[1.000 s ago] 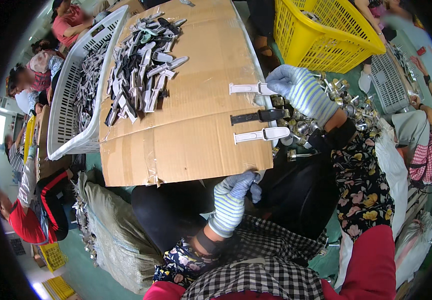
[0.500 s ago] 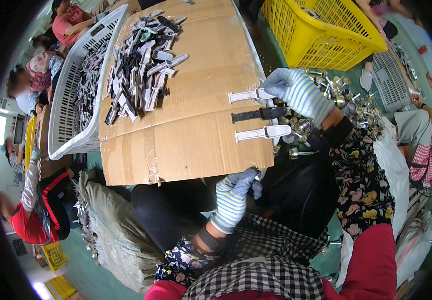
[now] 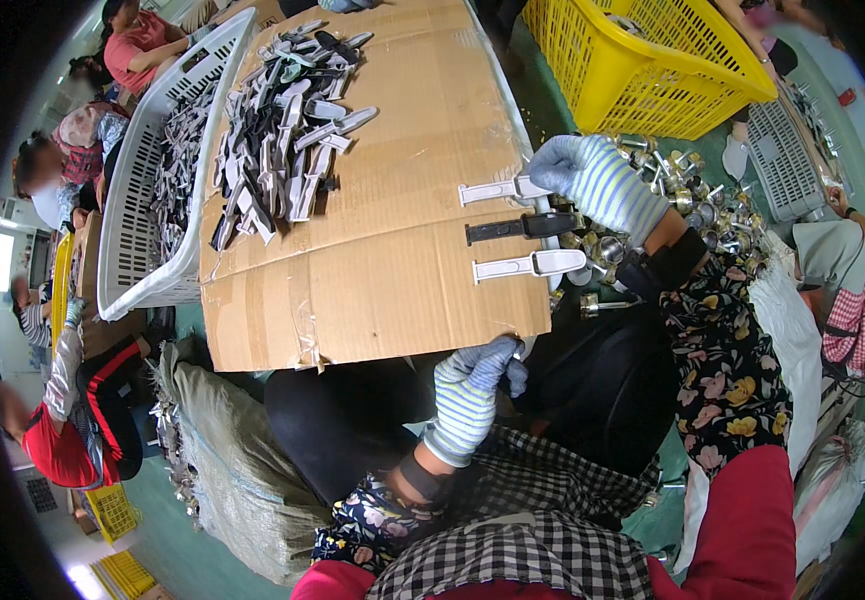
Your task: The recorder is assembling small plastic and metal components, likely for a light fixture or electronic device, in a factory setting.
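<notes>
My right hand (image 3: 598, 185), in a striped knit glove, pinches the outer end of a white plastic handle (image 3: 493, 190) at the right edge of the cardboard-topped table (image 3: 403, 290). Two more handles lie below it in a row, a black one (image 3: 513, 228) and a white one (image 3: 528, 265), their rounded ends reaching over the edge. My left hand (image 3: 475, 385), gloved alike, is closed just off the near edge of the cardboard. A small pale bit shows at its fingertips, too little to name. A heap of white, grey and black handles (image 3: 293, 130) covers the far left of the cardboard.
Left of the table stands a white basket (image 3: 118, 250) of similar handles. Metal parts with stems (image 3: 698, 195) are piled at the right, below a yellow crate (image 3: 643, 80). A woven sack (image 3: 233, 480) stands at lower left. Several people sit working on both sides.
My two hands and the three handles in the row stay practically where they were. A grey-blue shape, apparently a gloved hand, has come into view at the cardboard's far edge.
</notes>
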### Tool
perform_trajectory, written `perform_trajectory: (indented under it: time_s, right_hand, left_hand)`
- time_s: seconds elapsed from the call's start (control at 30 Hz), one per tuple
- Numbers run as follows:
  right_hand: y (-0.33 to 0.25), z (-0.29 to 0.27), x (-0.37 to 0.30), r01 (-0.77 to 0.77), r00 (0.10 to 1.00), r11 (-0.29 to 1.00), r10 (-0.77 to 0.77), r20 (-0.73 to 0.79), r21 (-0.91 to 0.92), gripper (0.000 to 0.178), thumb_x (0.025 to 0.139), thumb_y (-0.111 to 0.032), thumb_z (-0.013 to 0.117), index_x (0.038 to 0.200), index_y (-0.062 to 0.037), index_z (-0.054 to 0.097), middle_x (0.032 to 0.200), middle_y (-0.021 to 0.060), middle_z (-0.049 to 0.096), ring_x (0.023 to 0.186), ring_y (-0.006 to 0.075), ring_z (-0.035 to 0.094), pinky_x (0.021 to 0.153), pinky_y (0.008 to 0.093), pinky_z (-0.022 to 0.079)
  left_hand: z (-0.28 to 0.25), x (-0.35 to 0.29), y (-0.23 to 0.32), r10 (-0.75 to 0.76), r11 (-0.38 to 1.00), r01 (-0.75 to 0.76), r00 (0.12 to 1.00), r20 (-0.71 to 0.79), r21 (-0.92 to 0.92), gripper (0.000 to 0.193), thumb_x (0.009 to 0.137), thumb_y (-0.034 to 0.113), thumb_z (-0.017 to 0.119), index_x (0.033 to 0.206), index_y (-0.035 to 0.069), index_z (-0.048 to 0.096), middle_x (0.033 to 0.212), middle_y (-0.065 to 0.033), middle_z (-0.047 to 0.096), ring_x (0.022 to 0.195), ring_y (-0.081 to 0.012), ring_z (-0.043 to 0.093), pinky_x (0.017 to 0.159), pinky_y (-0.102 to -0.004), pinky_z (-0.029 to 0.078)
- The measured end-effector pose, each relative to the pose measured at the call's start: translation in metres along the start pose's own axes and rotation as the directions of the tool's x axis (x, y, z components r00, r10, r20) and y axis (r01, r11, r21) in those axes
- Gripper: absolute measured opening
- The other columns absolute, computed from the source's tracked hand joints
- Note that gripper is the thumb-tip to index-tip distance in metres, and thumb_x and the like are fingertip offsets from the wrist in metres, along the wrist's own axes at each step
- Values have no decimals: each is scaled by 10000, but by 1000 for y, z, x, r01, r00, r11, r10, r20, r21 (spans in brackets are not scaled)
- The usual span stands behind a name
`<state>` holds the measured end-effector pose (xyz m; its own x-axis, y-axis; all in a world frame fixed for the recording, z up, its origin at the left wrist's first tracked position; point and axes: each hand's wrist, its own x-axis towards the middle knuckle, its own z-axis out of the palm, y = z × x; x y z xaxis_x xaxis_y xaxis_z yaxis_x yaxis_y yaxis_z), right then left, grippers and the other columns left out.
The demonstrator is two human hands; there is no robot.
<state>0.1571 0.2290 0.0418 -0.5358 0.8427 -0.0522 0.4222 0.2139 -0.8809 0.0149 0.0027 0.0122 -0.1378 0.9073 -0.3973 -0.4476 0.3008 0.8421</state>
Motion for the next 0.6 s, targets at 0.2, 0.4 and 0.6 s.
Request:
perform_trajectory:
  time_s: [0.2,0.4,0.6]
  right_hand:
    - [-8,9,4,84,994,918,-105,-33,-388,191,831,-196,608,903,-23,642,811,167,659,755,271,642,692,357,494]
    - [-63,-18,-15,200,948,712,-313,-50,-673,254,769,-142,672,993,-30,632,896,158,626,809,284,621,723,347,488]
    - [-170,70,-27,230,965,689,-254,69,-688,406,820,-268,593,1131,-9,553,983,216,620,893,367,599,797,420,481]
  left_hand:
    - [-8,-2,3,12,1000,-12,1000,-3,-18,186,886,162,576,867,-19,613,620,-65,590,529,-133,544,513,-253,444]
    - [-5,6,-4,-27,984,34,999,46,-176,151,884,134,596,891,-9,644,645,-46,593,551,-101,535,526,-232,433]
    - [-5,2,13,-15,1000,16,998,68,-12,245,882,219,598,794,-7,634,577,-25,550,510,-83,495,484,-225,381]
